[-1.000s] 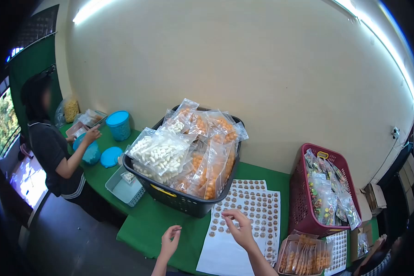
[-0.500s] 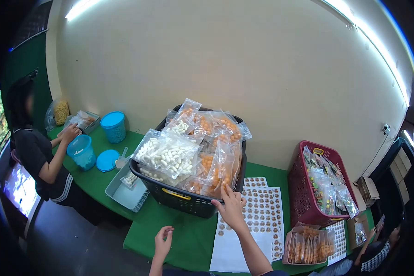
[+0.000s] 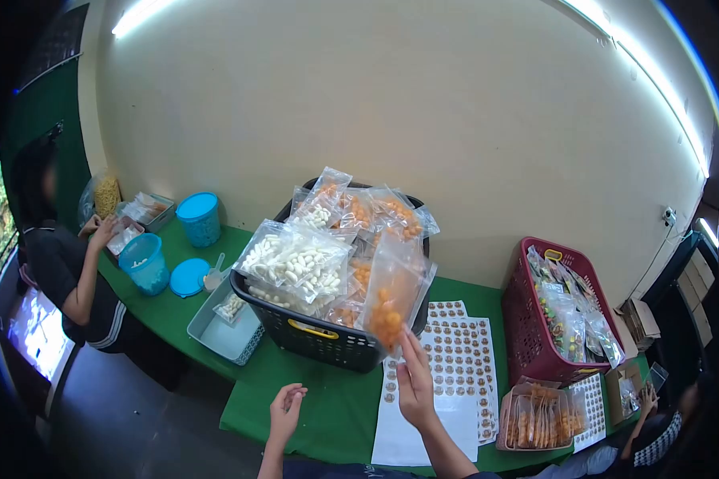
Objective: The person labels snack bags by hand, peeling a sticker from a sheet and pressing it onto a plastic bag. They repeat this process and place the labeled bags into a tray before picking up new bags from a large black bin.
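My right hand (image 3: pixel 416 387) is at the near right corner of a black basket (image 3: pixel 315 347), its fingers closed on the lower end of a clear packet of orange balls (image 3: pixel 389 307). The packet leans up over the rim. Packets of white, bean-shaped pieces (image 3: pixel 295 259) and more packets of orange balls (image 3: pixel 395 214) are heaped above the basket's edge. My left hand (image 3: pixel 286 411) hangs in front of the basket, fingers loosely curled, with nothing visible in it.
Sticker sheets (image 3: pixel 459 367) lie right of the basket. Beyond are a maroon basket (image 3: pixel 519 335) of packets and a pink tray (image 3: pixel 503 435) of orange packets. Left are a grey tray (image 3: pixel 216 335) and blue tubs (image 3: pixel 198 223). Co-workers (image 3: pixel 68 263) are at both ends.
My right hand has drawn the packet of orange balls up and towards me, tilting it over the rim. My left hand has shifted slightly upward. The left co-worker's hands have moved.
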Demonstrator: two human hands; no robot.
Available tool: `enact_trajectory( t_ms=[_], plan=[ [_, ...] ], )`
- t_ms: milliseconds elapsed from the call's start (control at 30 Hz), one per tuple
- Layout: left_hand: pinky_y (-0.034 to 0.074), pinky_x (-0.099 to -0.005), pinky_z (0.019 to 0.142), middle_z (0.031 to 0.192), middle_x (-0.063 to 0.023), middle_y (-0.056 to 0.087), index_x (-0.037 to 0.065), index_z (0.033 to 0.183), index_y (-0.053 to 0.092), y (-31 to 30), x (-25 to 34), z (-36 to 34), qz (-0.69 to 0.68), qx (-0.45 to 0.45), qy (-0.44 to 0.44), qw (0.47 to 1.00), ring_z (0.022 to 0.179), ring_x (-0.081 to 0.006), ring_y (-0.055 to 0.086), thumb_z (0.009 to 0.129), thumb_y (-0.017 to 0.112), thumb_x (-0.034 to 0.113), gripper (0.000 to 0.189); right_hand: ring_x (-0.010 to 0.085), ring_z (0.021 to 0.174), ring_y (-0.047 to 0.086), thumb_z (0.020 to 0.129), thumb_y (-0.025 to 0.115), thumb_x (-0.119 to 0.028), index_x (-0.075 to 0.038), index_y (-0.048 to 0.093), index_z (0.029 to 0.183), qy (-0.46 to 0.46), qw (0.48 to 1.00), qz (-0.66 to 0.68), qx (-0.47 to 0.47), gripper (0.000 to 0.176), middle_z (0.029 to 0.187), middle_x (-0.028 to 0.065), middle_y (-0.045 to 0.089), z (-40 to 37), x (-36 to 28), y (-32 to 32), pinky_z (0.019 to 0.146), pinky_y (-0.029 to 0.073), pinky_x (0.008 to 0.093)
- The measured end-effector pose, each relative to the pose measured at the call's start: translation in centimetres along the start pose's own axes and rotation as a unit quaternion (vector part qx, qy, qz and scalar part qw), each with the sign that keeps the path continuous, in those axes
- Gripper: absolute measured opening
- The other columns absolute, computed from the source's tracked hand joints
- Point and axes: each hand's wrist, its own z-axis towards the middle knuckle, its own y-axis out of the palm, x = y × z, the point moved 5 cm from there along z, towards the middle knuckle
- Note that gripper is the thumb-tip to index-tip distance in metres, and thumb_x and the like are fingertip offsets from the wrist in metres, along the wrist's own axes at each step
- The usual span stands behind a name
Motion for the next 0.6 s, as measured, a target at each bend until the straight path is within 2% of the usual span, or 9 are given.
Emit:
enact_trajectory(
  t_ms=[33, 100, 133, 233, 267, 367, 467, 567, 600],
  plan=[
    [0.044, -0.0268, 0.08, 0.088, -0.0099, 0.06, -0.003, 0.101, 0.051, 0.7, 0.5, 0.1, -0.028, -0.004, 0.003, 1.0, 0.087, -0.0158, 0.057, 0.087, 0.048, 0.014, 0.022, 0.0236, 0.119, 0.035, 0.085, 0.038, -0.002, 0.001, 0.038, 0.125, 0.024, 0.998, 0.052, -0.009, 0.04, 0.132, 0.0146, 0.034, -0.8, 0.0, 0.0, 0.096, 0.029, 0.0318],
    [0.045, -0.0256, 0.076, 0.089, -0.0097, 0.06, -0.003, 0.103, 0.05, 3.2, 1.7, 0.0, -0.176, -0.037, -0.082, 0.98, 0.083, -0.0161, 0.058, 0.088, 0.046, 0.021, 0.028, 0.0241, 0.118, 0.036, 0.083, 0.039, 0.002, 0.001, 0.039, 0.124, 0.075, 0.985, 0.156, -0.024, 0.04, 0.129, 0.0144, 0.036, -3.2, 0.3, 0.4, 0.095, 0.029, 0.0326],
    [0.046, -0.0251, 0.073, 0.09, -0.0097, 0.06, -0.003, 0.104, 0.049, 4.1, 2.0, -0.3, -0.246, -0.054, -0.125, 0.96, 0.081, -0.0162, 0.059, 0.089, 0.046, 0.025, 0.032, 0.0198, 0.115, 0.038, 0.084, 0.043, 0.0, 0.001, 0.042, 0.121, 0.114, 0.963, 0.242, -0.018, 0.037, 0.126, 0.0113, 0.039, -4.4, 1.4, 1.0, 0.094, 0.031, 0.0294],
    [0.045, -0.0224, 0.059, 0.079, -0.0067, 0.059, 0.0, 0.094, 0.053, 6.4, 0.2, -1.5, -0.362, -0.218, -0.186, 0.887, 0.066, -0.0144, 0.057, 0.089, 0.044, 0.033, 0.035, 0.0168, 0.109, 0.042, 0.08, 0.049, 0.002, 0.0, 0.046, 0.117, 0.258, 0.902, 0.344, -0.023, 0.037, 0.121, 0.01, 0.044, -7.8, 4.2, 2.7, 0.089, 0.036, 0.0285],
    [0.039, -0.0196, 0.046, 0.065, -0.0026, 0.056, 0.002, 0.08, 0.055, 6.8, -0.2, -1.9, -0.3, -0.236, -0.182, 0.906, 0.051, -0.0098, 0.051, 0.089, 0.046, 0.031, 0.032, 0.0146, 0.102, 0.045, 0.08, 0.053, 0.0, -0.001, 0.044, 0.118, 0.261, 0.904, 0.336, -0.025, 0.04, 0.116, 0.01, 0.045, -8.8, 5.2, 3.1, 0.086, 0.038, 0.0272],
    [0.037, -0.0184, 0.042, 0.056, 0.0, 0.051, 0.004, 0.07, 0.054, 7.8, 0.5, -2.5, -0.102, -0.227, -0.171, 0.953, 0.045, -0.0071, 0.047, 0.088, 0.046, 0.032, 0.034, 0.0132, 0.091, 0.051, 0.08, 0.054, -0.002, -0.001, 0.041, 0.119, 0.336, 0.854, 0.398, 0.022, 0.041, 0.107, 0.0093, 0.049, -11.4, 7.0, 3.5, 0.077, 0.043, 0.0243],
    [0.035, -0.0165, 0.042, 0.054, 0.0022, 0.047, 0.006, 0.065, 0.051, 7.4, 0.2, -3.4, -0.162, -0.174, -0.208, 0.949, 0.046, -0.0043, 0.044, 0.088, 0.049, 0.029, 0.032, 0.0109, 0.075, 0.056, 0.083, 0.055, -0.009, -0.002, 0.038, 0.117, 0.469, 0.752, 0.461, -0.048, 0.039, 0.089, 0.0053, 0.054, -14.4, 9.6, 4.4, 0.061, 0.046, 0.0211],
    [0.034, -0.016, 0.044, 0.055, 0.0031, 0.046, 0.009, 0.065, 0.049, 7.7, -0.4, -4.4, -0.208, -0.162, -0.219, 0.94, 0.048, -0.0037, 0.042, 0.088, 0.048, 0.029, 0.031, 0.0104, 0.065, 0.055, 0.084, 0.055, -0.017, -0.004, 0.043, 0.11, 0.529, 0.635, 0.534, -0.18, 0.032, 0.077, 0.0026, 0.055, -18.1, 12.2, 6.4, 0.052, 0.043, 0.0199],
    [0.033, -0.0158, 0.045, 0.056, 0.0033, 0.045, 0.009, 0.065, 0.048, 7.7, -0.7, -4.7, -0.22, -0.162, -0.221, 0.936, 0.049, -0.0035, 0.041, 0.088, 0.048, 0.03, 0.031, 0.009, 0.062, 0.054, 0.086, 0.053, -0.023, -0.005, 0.046, 0.105, 0.51, 0.627, 0.556, -0.195, 0.027, 0.076, 0.0026, 0.057, -18.4, 11.7, 6.7, 0.052, 0.041, 0.0189]
  ],
)
